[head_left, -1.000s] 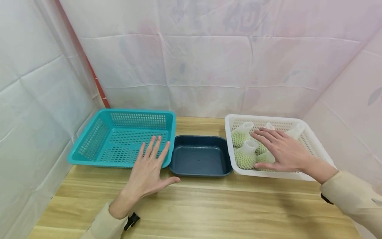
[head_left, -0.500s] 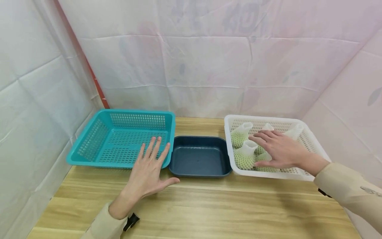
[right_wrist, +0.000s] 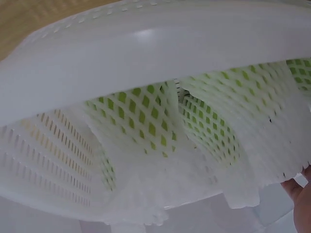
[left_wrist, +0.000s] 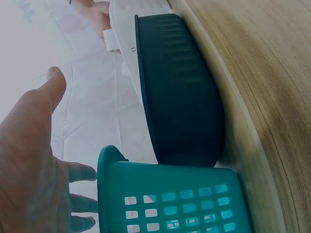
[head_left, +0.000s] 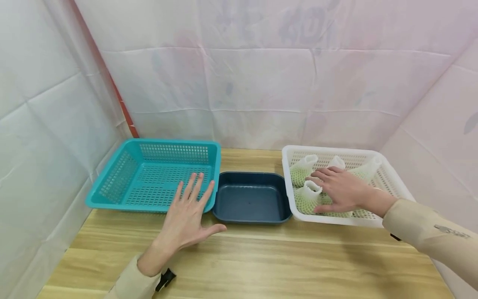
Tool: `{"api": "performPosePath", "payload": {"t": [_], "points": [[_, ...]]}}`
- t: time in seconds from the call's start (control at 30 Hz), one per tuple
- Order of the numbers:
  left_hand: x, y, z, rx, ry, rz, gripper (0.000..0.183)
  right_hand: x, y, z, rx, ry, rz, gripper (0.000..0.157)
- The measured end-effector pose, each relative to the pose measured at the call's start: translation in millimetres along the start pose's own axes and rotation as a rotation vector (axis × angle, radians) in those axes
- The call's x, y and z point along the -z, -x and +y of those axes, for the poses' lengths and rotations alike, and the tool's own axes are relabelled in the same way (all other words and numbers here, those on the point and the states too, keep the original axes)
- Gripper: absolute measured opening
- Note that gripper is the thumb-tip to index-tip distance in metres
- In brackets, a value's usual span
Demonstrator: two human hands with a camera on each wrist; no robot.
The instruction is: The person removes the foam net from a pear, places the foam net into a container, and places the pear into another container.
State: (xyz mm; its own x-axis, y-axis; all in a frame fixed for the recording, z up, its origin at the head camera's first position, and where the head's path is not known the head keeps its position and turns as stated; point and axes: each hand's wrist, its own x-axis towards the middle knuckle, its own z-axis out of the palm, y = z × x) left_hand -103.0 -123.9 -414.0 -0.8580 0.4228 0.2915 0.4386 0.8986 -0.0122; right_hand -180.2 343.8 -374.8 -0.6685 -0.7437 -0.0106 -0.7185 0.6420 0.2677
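Above the white basket (head_left: 288, 178), my right hand (head_left: 345, 191) reaches down with its fingers spread loosely. Its fingertips and thumb are beside the front-left green round fruit in a white foam net (head_left: 306, 203). Several other netted green fruits share the basket; the hand partly hides some of them. In the right wrist view, fingertips (right_wrist: 296, 189) show at the edge of a foam net (right_wrist: 272, 141). My left hand (head_left: 185, 220) is stretched flat, fingers straight and thumb out, over the front-right corner of the teal basket (head_left: 127, 206), holding nothing.
Between the two baskets stands a dark blue tray (head_left: 250, 203) with nothing in it. The teal basket holds nothing either. All three stand along the back of a wooden table (head_left: 239, 257). Pale printed sheets (head_left: 257, 83) enclose the back and sides.
My right hand has moved left and lower, toward the front-left netted fruit. The left hand keeps its place and shape. The baskets and tray have not moved.
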Motion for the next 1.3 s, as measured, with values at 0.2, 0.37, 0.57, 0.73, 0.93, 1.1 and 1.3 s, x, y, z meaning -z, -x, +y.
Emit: {"api": "performPosePath", "payload": {"t": [0.2,0.37,0.57,0.73,0.93,1.1,1.3], "points": [[-0.3,-0.2,-1.0,-0.004,0.008,0.005,0.119,-4.4,-5,-1,0.029,0.037,-0.030,0.090],[-0.4,-0.2,-0.8,0.000,0.021,-0.005,0.119,-8.0,-9,-3,0.055,0.079,-0.080,0.090],[-0.9,0.0,-0.9,-0.002,0.025,0.004,0.120,-9.4,-14,-7,0.086,0.104,-0.128,0.091],[-1.0,-0.1,-1.1,-0.002,0.028,0.004,0.121,-11.3,-16,-9,0.094,0.069,-0.135,0.093],[-2.0,0.1,-1.7,-0.004,0.024,0.023,0.123,-15.1,-20,-10,0.116,0.067,-0.131,0.097],[-1.7,-0.2,-2.0,-0.004,0.021,0.023,0.122,-18.8,-23,-12,0.124,0.053,-0.108,0.098],[-1.8,0.0,-1.7,-0.005,0.024,0.017,0.120,-19.6,-25,-14,0.148,0.061,-0.105,0.093]]}}
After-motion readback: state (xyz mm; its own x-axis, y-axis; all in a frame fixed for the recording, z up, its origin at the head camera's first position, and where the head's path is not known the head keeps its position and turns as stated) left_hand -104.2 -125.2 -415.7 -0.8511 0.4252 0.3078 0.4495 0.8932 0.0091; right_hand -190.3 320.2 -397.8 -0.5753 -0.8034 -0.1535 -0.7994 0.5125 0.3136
